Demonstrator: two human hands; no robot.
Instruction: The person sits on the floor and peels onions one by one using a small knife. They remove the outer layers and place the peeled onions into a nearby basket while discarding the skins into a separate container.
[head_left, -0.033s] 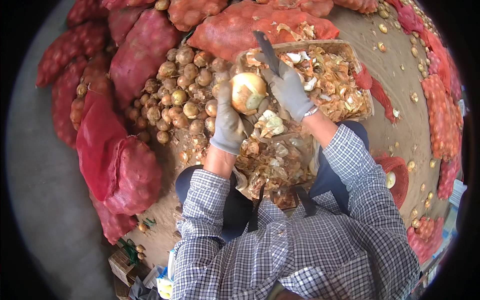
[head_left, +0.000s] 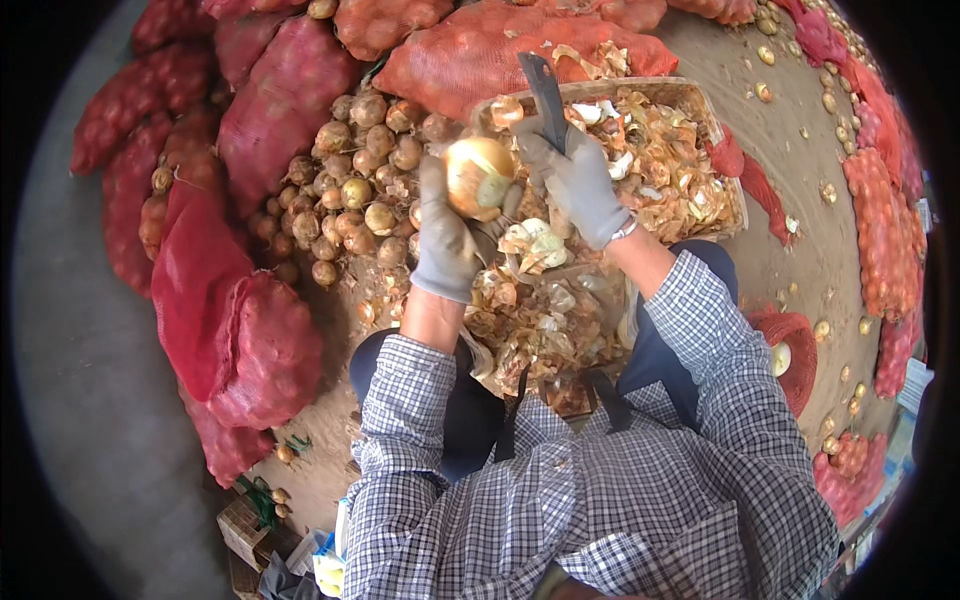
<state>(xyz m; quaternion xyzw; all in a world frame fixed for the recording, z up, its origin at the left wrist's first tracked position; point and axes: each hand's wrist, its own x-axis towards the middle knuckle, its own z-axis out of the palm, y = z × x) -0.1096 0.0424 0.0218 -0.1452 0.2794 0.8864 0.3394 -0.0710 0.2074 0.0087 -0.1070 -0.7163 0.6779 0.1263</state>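
Note:
Gloved in grey, my left hand (head_left: 447, 235) is wrapped round a large yellow onion (head_left: 476, 172), its thumb and palm along the left side. Some of the onion's dry skin is off, showing a paler patch low on its right. Close beside it, my right hand (head_left: 577, 185), also gloved, grips a knife (head_left: 543, 92) by the handle. The dark, broad blade points up and away from me. Under both hands are loose onion skins (head_left: 550, 320) and a pale peeled piece (head_left: 537, 243).
Past my right hand stands a shallow crate (head_left: 738, 205) heaped with skins. Unpeeled onions (head_left: 350, 200) lie piled at the left. Red mesh sacks (head_left: 285, 110) of onions surround the pile on the left and far sides. More sacks (head_left: 880, 230) line the right.
My left hand and the onion have shifted slightly left. The knife has turned a little more upright, its tip moving right.

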